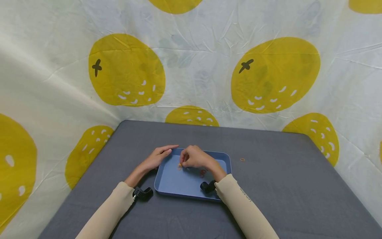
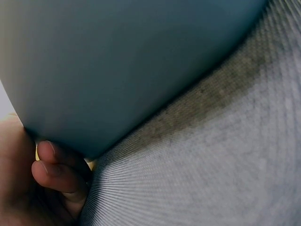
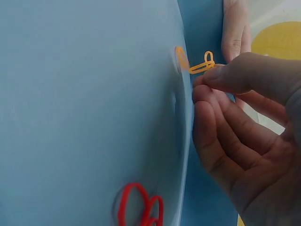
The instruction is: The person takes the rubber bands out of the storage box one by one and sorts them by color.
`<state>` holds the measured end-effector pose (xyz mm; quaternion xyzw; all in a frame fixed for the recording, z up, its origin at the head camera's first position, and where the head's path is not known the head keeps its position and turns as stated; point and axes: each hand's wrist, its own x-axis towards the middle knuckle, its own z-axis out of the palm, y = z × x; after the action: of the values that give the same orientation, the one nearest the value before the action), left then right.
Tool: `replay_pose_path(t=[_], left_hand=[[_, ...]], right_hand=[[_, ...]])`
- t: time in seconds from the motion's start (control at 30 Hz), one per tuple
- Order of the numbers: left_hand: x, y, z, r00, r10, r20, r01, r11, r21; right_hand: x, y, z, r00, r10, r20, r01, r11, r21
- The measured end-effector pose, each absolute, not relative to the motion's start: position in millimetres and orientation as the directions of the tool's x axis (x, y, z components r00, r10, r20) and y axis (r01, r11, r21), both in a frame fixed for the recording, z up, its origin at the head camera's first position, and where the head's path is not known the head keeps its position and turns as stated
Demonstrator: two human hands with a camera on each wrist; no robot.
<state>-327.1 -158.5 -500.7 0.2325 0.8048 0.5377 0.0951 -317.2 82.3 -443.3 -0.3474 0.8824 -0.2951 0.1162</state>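
Note:
A shallow blue tray [image 1: 182, 186] lies on the table in the head view. My left hand [image 1: 155, 158] holds its far left corner, the thumb at the rim and fingertips [image 2: 51, 172] curled by the outer corner in the left wrist view. Over the far left part of the tray, my right hand [image 1: 194, 157] pinches a yellow-orange rubber band [image 3: 202, 68] between thumb and index finger. The band hangs in loops close over the tray floor. Red rubber bands [image 1: 203, 173] lie in the tray beneath the right wrist, and show at the bottom of the right wrist view.
A single orange rubber band [image 1: 242, 159] lies on the grey table [image 1: 280, 172], right of the tray. Behind and to the left hangs a white cloth [image 1: 197, 69] printed with large yellow fruit shapes. Black wrist cameras [image 1: 144, 194] sit under both forearms.

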Motion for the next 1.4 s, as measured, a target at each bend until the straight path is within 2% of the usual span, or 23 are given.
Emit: replay_pose_path(t=[1.4], left_hand=[[-326.3, -158.9, -500.3, -0.867, 0.488, 0.104, 0.282, 0.307, 0.909]], right_hand=[[-316.2, 84.8, -432.0, -0.749, -0.661, 0.048, -0.56, 0.591, -0.581]])
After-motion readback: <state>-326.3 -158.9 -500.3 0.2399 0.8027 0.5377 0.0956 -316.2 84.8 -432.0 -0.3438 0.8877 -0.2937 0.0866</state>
